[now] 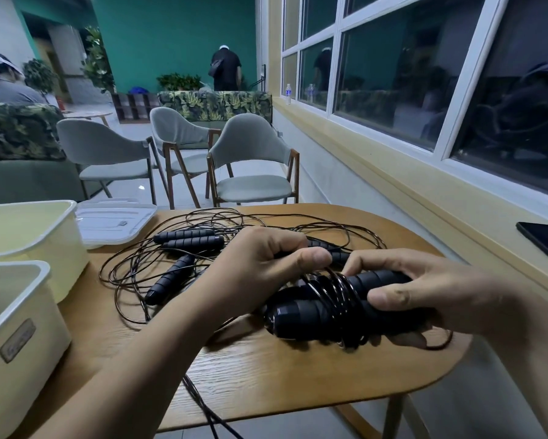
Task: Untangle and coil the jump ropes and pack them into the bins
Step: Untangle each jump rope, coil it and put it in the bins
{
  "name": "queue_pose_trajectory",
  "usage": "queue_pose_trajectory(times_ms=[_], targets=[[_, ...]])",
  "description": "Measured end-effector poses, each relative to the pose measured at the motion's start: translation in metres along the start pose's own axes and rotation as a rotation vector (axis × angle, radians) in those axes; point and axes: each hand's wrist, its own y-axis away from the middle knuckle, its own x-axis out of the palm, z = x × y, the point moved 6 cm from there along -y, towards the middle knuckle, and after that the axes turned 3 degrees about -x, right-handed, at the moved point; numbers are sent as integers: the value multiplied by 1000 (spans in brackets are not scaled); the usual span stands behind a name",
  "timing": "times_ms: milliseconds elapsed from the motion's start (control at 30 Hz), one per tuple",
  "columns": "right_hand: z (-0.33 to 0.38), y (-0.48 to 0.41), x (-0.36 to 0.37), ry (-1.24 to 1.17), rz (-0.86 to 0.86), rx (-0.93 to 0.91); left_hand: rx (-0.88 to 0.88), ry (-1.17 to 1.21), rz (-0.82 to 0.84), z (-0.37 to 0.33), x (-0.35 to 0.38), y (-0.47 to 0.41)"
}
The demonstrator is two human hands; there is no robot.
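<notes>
An oval wooden table [298,375] stands beside a window [393,74] in a teal-walled room, with three grey chairs [253,166] beyond it and two people [225,68] further back. At the table's left stand two cream bins [19,312] and one flat lid [114,220], with one phone [542,239] on the sill. Tangled ropes [171,248] with three handles [171,278] in plain view sprawl mid-table; the right hand [424,296] grips a bundle [314,308] of two cord-wrapped handles above the table, and the left hand [257,267] curls round cord [333,282] at its top.
</notes>
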Motion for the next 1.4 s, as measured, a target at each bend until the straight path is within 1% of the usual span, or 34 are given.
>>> queue_pose_trajectory(times_ms=[133, 233, 267, 333, 400, 433, 500, 567, 667, 767, 833, 1033, 1133, 1233, 1300, 1400], targets=[[3, 2, 1, -124, 41, -68, -12, 78, -2, 1, -3, 0], [11, -1, 7, -284, 83, -207, -50, 171, -38, 5, -6, -1], [15, -2, 9, -369, 104, -262, -75, 178, -64, 6, -7, -2], [18, -6, 9, -471, 86, -335, -112, 89, -140, 10, -9, -3], [16, -11, 6, -435, -9, -379, -120, 26, -217, 14, -9, -4], [15, -12, 4, -418, -55, -397, -118, 39, -253, 16, -8, -3], [15, -15, 3, -455, -126, -435, -119, 26, -302, 17, -5, -2], [15, -17, -1, -498, -248, -463, -109, -64, -285, 14, 2, -3], [15, -17, -9, -478, -477, -487, -116, -211, -208, 10, 16, -5], [14, -16, -14, -402, -675, -465, -172, -335, -143, 12, 27, -7], [14, -13, -16, -278, -770, -451, -172, -418, -135, 11, 27, -7], [13, -4, -23, 105, -993, -396, -145, -595, -93, 14, 28, -6], [12, -1, -30, 265, -1083, -333, -93, -602, -85, 9, 24, -3], [9, -1, -34, 451, -1062, -215, -19, -602, -112, 6, 15, 0], [6, -5, -33, 593, -979, -96, 35, -617, -138, 6, 10, 1], [1, -13, -24, 574, -792, 44, 81, -597, -134, 8, 7, 2]])
